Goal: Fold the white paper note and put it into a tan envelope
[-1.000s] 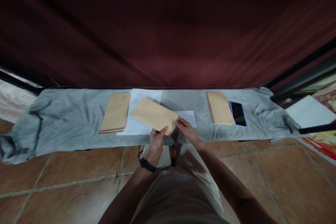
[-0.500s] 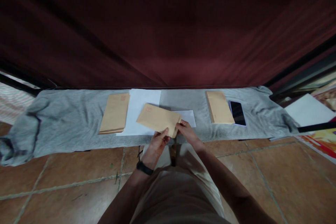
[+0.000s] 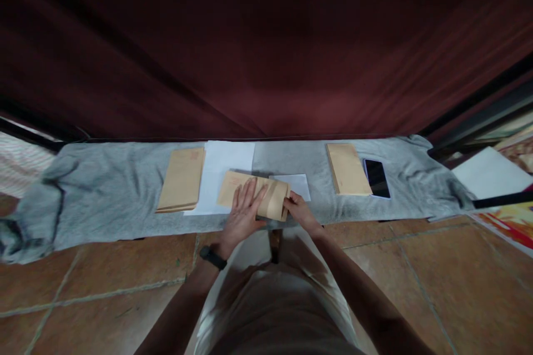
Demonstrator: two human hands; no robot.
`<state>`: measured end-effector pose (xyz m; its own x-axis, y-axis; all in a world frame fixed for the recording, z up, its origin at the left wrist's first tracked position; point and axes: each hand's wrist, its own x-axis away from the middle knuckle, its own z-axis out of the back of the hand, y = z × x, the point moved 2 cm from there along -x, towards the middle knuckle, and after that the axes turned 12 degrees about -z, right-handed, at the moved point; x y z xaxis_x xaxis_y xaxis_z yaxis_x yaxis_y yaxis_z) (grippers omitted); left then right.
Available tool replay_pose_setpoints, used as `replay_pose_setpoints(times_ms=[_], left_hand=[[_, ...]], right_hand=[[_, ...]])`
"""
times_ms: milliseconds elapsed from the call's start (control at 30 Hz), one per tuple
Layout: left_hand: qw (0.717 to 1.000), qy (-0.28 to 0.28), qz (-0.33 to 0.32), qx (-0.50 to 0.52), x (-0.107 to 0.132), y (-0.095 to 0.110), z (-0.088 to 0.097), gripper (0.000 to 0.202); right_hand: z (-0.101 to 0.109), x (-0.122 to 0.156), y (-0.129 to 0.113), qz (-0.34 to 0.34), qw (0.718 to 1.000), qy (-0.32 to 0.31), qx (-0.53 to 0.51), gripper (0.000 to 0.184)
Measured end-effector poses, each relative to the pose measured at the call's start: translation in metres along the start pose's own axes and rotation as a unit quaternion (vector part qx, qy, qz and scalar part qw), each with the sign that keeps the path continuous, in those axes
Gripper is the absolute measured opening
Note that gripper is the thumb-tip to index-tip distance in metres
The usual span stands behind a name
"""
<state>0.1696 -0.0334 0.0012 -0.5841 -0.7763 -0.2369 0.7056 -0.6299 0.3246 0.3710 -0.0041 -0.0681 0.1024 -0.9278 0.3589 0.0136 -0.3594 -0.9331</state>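
Observation:
A tan envelope (image 3: 272, 199) lies flat on the grey cloth (image 3: 104, 188) in front of me. My left hand (image 3: 242, 212) rests on top of it with fingers stretched out flat. My right hand (image 3: 298, 211) pinches the envelope's right end between thumb and fingers. Partly under the envelope lie a large white sheet (image 3: 222, 163) and a smaller white paper (image 3: 297, 184).
A stack of tan envelopes (image 3: 182, 179) lies to the left, another stack (image 3: 347, 168) to the right. A dark phone (image 3: 377, 178) sits beside the right stack. A dark red curtain (image 3: 266, 44) hangs behind. White paper (image 3: 489, 175) lies at far right. Tiled floor (image 3: 83, 283) is below.
The envelope was held tilted above the cloth; now it lies flat. My left hand moved from gripping its near edge to pressing flat on top. My right hand stayed at the right end.

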Motion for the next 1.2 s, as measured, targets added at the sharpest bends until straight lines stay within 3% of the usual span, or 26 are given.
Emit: replay_pose_setpoints(times_ms=[133, 333, 500, 867, 933, 1000, 1067, 1200], left_hand=[[0.994, -0.081, -0.035, -0.064, -0.009, -0.017, -0.003, 0.118], [0.988, -0.138, -0.050, -0.050, -0.015, -0.021, -0.009, 0.129], [0.985, -0.158, -0.050, -0.050, -0.016, -0.022, -0.010, 0.128], [0.985, -0.125, -0.077, -0.090, -0.019, -0.012, 0.001, 0.113], [0.986, -0.115, -0.069, -0.097, -0.019, -0.013, 0.004, 0.112], [0.988, -0.108, -0.053, -0.098, -0.017, -0.018, 0.009, 0.114], [0.989, -0.109, -0.035, -0.097, -0.015, -0.025, 0.014, 0.117], [0.987, -0.130, -0.003, -0.093, -0.010, -0.040, 0.019, 0.121]], right_hand=[[0.002, 0.004, -0.002, 0.003, 0.999, -0.041, 0.004, 0.026], [0.010, 0.007, -0.004, 0.008, 0.996, -0.089, 0.029, 0.020], [0.009, 0.005, -0.001, 0.019, 0.994, -0.088, 0.057, 0.022], [0.019, 0.000, 0.010, 0.008, 0.988, 0.030, 0.149, 0.023], [0.020, 0.003, 0.008, 0.006, 0.988, 0.036, 0.151, 0.016], [0.023, 0.006, 0.004, 0.006, 0.989, 0.029, 0.147, 0.022], [0.029, 0.008, -0.003, 0.021, 0.988, 0.042, 0.148, 0.029], [0.048, 0.007, -0.013, 0.096, 0.958, 0.145, 0.227, 0.028]])
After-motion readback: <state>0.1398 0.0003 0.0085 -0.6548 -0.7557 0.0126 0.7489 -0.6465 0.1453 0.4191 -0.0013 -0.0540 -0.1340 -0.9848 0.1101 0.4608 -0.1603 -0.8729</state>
